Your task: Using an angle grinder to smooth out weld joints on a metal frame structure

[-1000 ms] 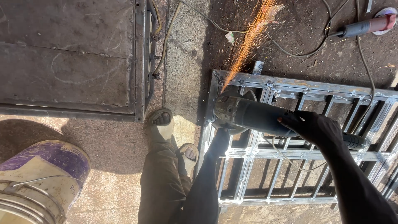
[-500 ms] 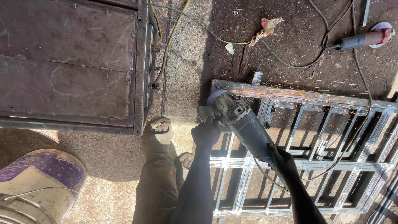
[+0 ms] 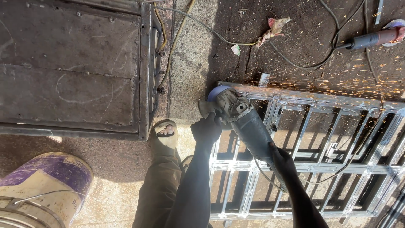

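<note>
Angle grinder sparking at metal grille corner, 12 o'clock | left hand gripping side handle | right hand clenching rear body

Outdoor metalwork yard: angle grinder, steel grille, sparks.

Hard daylight falls across the scene, brightest on the pale concrete strip and the silvery metal grille, whose bars glint. A deep, sharp-edged shadow covers the dark ground at upper right, where orange sparks stand out as short streaks. The gloved left hand and right hand read nearly black, with little detail. The rusty steel door is evenly lit. Focus is crisp at centre; the bucket at the lower left corner looks stretched by the wide lens
</note>
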